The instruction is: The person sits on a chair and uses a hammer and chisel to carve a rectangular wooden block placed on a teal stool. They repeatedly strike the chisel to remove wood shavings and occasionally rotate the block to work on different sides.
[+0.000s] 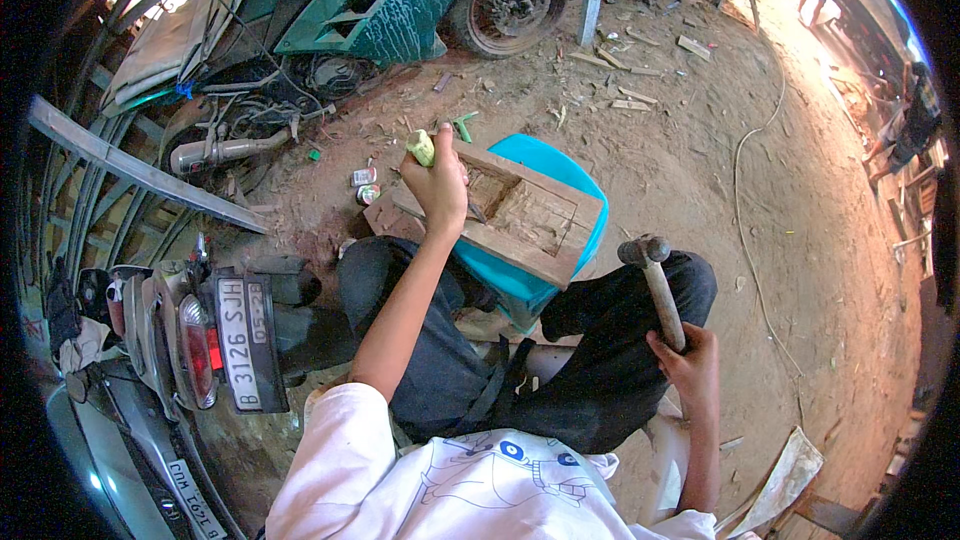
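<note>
1. Wooden board (512,215) lies on a blue stool (545,155) at frame centre.
2. Left grip (438,185) clamps a chisel (420,148), upper centre; right grip (690,355) clamps a hammer (660,290), right of centre.
3. Chiselling seems in hand; the next blow likely calls for a steady chisel.

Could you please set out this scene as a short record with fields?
Left grip: closed around the pale green handle of a chisel; whether the blade touches wood is unclear
Right grip: closed around the wooden handle of a hammer
Hammer position: near the right knee, apart from the chisel
Workpiece: wooden board with a rough recess
Support: blue plastic stool under the board
Ground: bare dirt with scattered wood scraps
Background: green motorcycle, upper left
</note>
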The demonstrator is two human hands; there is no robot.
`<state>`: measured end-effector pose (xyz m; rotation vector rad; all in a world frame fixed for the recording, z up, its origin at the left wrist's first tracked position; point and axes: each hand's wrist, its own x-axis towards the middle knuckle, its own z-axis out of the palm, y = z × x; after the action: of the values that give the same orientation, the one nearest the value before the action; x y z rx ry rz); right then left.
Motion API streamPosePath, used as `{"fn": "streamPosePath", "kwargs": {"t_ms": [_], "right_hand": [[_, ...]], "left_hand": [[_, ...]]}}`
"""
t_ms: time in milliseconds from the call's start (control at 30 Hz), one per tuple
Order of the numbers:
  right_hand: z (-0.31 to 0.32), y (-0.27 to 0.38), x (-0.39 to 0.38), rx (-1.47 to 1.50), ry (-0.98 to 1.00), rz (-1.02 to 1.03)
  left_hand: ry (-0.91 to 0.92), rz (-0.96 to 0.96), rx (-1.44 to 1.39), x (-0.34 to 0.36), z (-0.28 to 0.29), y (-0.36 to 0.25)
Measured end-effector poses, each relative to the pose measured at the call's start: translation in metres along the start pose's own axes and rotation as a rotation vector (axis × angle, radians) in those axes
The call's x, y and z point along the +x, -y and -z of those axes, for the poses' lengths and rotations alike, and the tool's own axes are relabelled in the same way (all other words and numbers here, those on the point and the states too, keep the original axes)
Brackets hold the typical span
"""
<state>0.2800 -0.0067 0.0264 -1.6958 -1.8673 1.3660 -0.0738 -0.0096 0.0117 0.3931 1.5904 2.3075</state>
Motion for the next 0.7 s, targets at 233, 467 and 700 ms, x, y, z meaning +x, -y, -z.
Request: {"fn": "streamPosePath", "kwargs": {"t_ms": [233, 467, 700], "right_hand": [[0.002, 0.001, 0.001, -0.076, 0.018, -0.016], [0.002, 0.003, 0.000, -0.052, 0.014, 0.008], [0.003, -0.004, 0.002, -0.089, 0.026, 0.025]], "left_hand": [[-0.007, 0.014, -0.049, -0.001, -0.004, -0.007], [0.318, -0.012, -0.279, -0.009, -0.007, -0.011], [0.414, -0.091, -0.309, -0.009, -0.003, -0.005]]}}
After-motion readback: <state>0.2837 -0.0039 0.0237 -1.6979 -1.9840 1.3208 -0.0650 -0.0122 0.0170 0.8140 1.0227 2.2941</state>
